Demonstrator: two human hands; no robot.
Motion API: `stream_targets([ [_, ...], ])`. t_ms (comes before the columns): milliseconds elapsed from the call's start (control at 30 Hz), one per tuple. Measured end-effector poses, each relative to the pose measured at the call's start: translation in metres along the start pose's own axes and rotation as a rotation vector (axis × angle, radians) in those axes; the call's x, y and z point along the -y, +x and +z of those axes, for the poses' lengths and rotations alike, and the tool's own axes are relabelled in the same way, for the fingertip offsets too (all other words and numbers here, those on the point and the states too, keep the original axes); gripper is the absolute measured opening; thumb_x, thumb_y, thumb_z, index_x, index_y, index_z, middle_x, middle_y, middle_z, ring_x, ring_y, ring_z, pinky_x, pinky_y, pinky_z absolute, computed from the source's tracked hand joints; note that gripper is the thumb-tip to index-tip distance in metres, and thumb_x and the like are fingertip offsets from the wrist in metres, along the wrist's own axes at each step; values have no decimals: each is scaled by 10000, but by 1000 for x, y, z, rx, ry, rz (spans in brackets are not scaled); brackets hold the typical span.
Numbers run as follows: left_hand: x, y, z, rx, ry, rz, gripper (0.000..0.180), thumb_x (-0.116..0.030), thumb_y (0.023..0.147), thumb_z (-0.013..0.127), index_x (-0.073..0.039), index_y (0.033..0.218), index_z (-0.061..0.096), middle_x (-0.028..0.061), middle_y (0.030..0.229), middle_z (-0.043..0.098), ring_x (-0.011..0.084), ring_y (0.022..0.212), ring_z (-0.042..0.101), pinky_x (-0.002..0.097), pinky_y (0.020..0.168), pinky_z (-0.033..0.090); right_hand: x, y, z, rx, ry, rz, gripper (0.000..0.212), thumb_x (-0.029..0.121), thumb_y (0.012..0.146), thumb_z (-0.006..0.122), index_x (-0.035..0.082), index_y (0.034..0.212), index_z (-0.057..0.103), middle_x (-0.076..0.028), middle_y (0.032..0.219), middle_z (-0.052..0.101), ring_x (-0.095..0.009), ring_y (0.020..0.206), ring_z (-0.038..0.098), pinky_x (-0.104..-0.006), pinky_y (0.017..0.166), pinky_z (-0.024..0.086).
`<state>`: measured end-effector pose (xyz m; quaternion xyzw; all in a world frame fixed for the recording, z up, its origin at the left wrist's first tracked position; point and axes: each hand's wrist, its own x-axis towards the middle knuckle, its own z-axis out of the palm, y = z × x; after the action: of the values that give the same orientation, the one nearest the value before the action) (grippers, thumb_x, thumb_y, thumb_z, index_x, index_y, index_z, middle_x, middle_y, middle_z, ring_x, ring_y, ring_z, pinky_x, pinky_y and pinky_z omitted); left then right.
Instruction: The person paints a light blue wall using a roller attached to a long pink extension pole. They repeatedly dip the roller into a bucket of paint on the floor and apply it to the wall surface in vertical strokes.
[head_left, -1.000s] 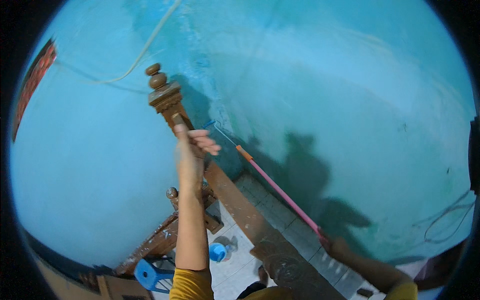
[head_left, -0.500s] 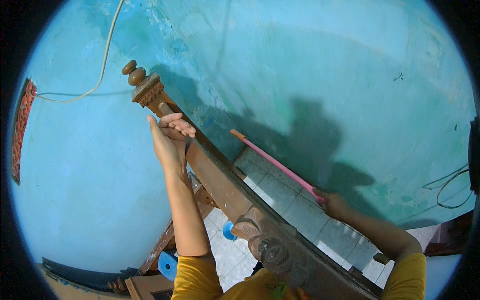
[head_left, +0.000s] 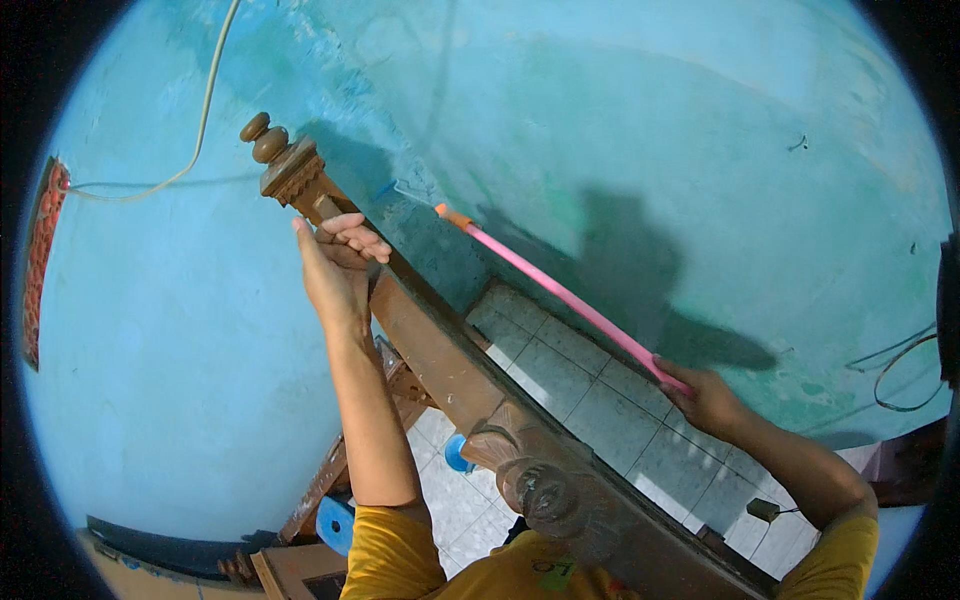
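The wall [head_left: 560, 120], patchy blue-green, is largest, its corner running up toward 11 o'clock. The tiled floor [head_left: 560, 390] shows between 4 and 7. The carved brown board [head_left: 430, 350] slants across from its knobbed end at 10 o'clock down to 5. Beyond it, on the wall side, the roller [head_left: 560, 295], pink with an orange collar, points from 4 o'clock toward 11.

A moment ago the roller sat lower with its tip out of sight; now it has swung up and its blue head [head_left: 387, 188] shows past the board at 11. For the work in hand, that seems to bring the head to the corner, though I cannot tell whether it presses on the wall.

A blue stool [head_left: 335, 525] is at 7. The right hand [head_left: 705, 400], at 4, grips the roller's near end. The left hand [head_left: 345, 255], at 10, lies loosely spread by the board, thumb raised; whether it bears weight I cannot tell. Smaller still, a blue bowl [head_left: 457, 455] is partly hidden near 6.
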<state>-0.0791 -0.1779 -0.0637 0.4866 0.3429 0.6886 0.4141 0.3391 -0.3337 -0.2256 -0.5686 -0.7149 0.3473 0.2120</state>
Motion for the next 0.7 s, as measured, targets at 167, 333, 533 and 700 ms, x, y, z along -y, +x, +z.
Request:
stream_targets([
  [167,-1,-2,0,-3,22,1,660,-582,1026,292,-3,955,601,109,719,591,257,647,590,376,628,471,5,-7,-5,-46,18,-23,467,199,939,634,103,1384,529,-221,1212,620,-416,1014,653,-441,844,526],
  [333,0,-1,-2,0,8,3,655,-582,1025,300,-4,950,598,115,712,595,262,637,592,379,622,476,4,-8,-4,-82,22,-69,496,171,931,646,131,1406,511,-225,1202,622,-420,1004,655,-444,830,530],
  [533,2,0,-1,-11,29,10,644,-578,1024,315,-4,943,596,114,713,596,259,638,596,378,624,480,1,0,4,-186,36,-143,527,161,935,642,184,1437,484,-230,1098,660,-431,931,660,-464,802,525],
  [700,1,-1,-2,-9,51,18,632,-554,1035,306,-2,941,598,112,709,595,255,636,598,371,619,479,7,22,2,-119,-74,2,526,184,955,614,228,1455,458,-233,1098,657,-439,927,656,-483,796,525],
])
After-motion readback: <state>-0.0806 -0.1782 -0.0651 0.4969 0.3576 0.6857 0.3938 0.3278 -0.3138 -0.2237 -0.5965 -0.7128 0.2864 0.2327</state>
